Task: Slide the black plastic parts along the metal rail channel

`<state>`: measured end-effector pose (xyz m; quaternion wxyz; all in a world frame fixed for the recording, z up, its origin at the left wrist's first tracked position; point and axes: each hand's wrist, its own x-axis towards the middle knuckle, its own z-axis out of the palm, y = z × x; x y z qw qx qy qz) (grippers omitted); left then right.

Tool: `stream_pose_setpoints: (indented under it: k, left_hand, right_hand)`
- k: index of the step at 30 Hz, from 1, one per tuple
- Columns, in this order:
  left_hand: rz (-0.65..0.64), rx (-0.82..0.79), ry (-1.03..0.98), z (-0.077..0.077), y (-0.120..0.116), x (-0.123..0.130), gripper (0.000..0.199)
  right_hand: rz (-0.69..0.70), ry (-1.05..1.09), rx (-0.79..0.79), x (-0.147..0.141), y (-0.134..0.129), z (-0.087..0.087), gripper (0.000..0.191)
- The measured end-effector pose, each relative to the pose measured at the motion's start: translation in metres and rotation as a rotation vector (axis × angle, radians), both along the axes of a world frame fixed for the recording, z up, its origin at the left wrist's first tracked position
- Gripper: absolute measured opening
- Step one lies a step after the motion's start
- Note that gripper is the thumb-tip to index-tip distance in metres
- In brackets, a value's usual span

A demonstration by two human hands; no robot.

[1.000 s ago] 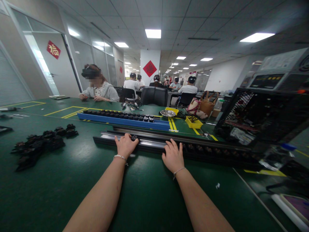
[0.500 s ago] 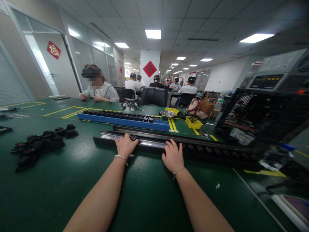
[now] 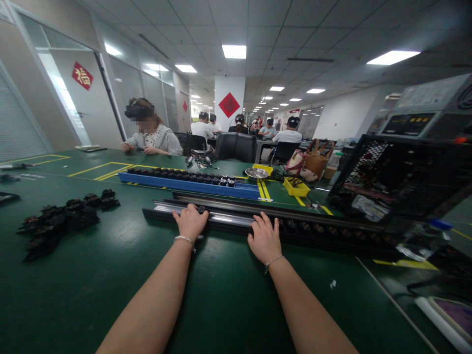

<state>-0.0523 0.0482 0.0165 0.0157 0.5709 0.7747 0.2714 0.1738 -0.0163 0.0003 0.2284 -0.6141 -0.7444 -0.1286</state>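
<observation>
My left hand [image 3: 191,222] is closed round a small round-topped black part [image 3: 201,209] at the channel of a long black rail [image 3: 230,220]. Its thumb lies against the part's near side, and the lower part of the piece is hidden. My right hand [image 3: 264,239] rests on the rail further right, fingers spread over its top, holding nothing that I can see. To the right of that hand, several similar dark parts [image 3: 313,227] sit in a row in the rail. A loose heap of black parts [image 3: 68,219] lies at the left.
Behind the rail stands a blue tray [image 3: 177,186] filled with black pieces. A metal bowl [image 3: 257,173] and a yellow bin [image 3: 296,188] are beyond it. An open computer case [image 3: 383,182] stands at the right. A co-worker [image 3: 151,130] sits across the table.
My left hand has moved slightly to the left along the rail, and the small black part has shifted with it. My right hand stays in place.
</observation>
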Motion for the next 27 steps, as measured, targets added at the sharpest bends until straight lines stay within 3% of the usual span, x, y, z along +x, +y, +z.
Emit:
stream_pose_setpoints:
  k: [27]
  left_hand:
    - [0.091,0.047,-0.002,-0.0053,-0.0002,-0.0051,0.042]
  right_hand:
    - [-0.009,-0.008,-0.013,-0.0003,0.0002,0.0003,0.024]
